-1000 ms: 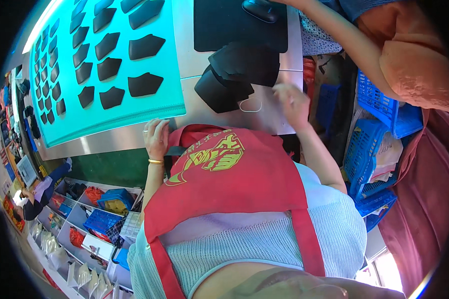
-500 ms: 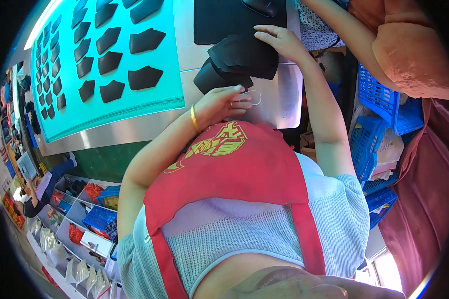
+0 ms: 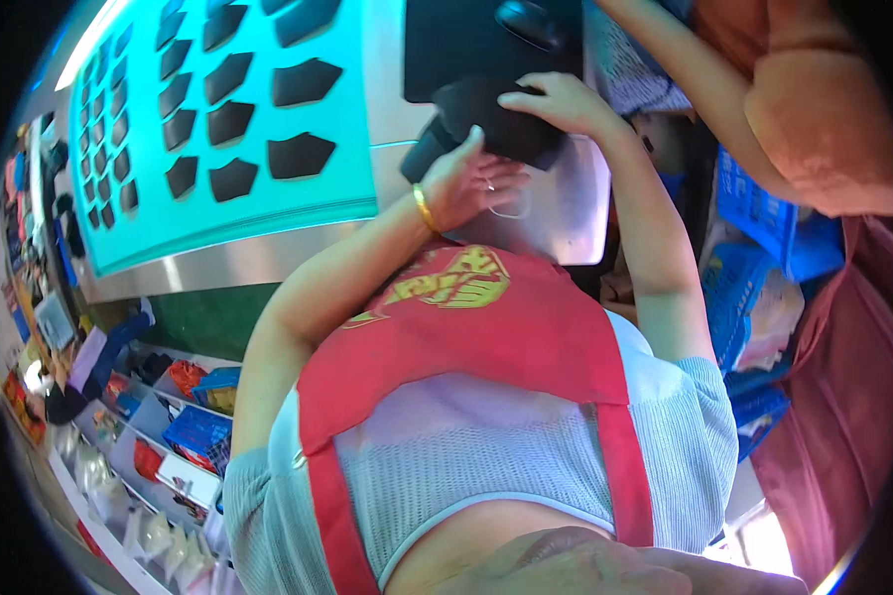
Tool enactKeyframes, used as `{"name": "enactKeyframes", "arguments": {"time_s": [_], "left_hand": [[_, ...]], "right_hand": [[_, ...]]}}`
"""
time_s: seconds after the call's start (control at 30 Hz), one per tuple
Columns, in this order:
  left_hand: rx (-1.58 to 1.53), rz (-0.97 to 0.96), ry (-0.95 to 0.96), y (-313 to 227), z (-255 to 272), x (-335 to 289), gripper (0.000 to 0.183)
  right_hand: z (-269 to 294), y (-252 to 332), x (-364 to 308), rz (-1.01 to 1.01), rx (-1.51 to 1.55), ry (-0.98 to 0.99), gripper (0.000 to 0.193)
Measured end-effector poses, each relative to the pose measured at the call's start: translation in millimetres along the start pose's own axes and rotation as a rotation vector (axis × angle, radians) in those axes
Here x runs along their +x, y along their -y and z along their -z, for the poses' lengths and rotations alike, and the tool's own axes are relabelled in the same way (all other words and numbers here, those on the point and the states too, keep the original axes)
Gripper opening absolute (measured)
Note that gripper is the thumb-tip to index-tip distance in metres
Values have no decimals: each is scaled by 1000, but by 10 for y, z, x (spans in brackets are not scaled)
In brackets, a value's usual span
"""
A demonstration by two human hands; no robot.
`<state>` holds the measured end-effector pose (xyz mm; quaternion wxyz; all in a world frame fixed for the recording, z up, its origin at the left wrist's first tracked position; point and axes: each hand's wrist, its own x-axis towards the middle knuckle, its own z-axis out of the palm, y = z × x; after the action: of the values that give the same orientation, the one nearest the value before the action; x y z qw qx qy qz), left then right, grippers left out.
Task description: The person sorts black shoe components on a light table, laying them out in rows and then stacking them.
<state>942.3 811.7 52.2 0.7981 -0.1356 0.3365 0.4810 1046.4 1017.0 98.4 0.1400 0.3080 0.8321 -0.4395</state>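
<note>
A small heap of dark, flat cut pieces point(image 3: 491, 107) lies on the metal table, overlapping each other. My right hand point(image 3: 564, 104) rests at the right side of the heap, fingers lying apart over its top piece. Below the heap is my left hand point(image 3: 471, 185), wearing a ring and a yellow bracelet. Its thumb points up against the dark pieces while its fingers stretch to the right, apart from the thumb, and I see nothing gripped in it. A thin pale loop point(image 3: 512, 210) shows just beneath those fingers; whether they touch it is unclear.
Rows of similar dark pieces point(image 3: 301, 157) lie on a teal mat point(image 3: 318, 203) at the left. Behind the heap are a black pad point(image 3: 437, 50) and a dark computer mouse point(image 3: 528, 25). Blue baskets point(image 3: 754, 203) stand at the right, beside another person's arm point(image 3: 695, 79).
My right hand has come down over the heap's top piece. My left thumb has lifted away from the fingers, which now spread wider. The view has shifted slightly.
</note>
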Motion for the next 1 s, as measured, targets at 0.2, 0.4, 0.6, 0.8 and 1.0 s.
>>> {"name": "enactKeyframes", "arguments": {"time_s": [0.2, 0.4, 0.6, 0.8, 1.0], "left_hand": [[-4, -2, -15, 47, -66, 65, 86], [20, -53, -17, 45, -50, 56, 86], [39, -52, 7, -7, -71, -2, 88], [78, -46, 67, 51, -58, 51, 93], [393, -56, 185, -22, -97, -26, 87]], "right_hand": [[-64, -74, -148, -42, -101, -59, 68], [-94, 25, -164, -72, -100, -67, 78], [-54, 161, -140, -123, 20, 65, 80], [-129, -76, -189, -108, 19, -8, 90], [-31, 107, -499, -95, 443, -29, 70]]}}
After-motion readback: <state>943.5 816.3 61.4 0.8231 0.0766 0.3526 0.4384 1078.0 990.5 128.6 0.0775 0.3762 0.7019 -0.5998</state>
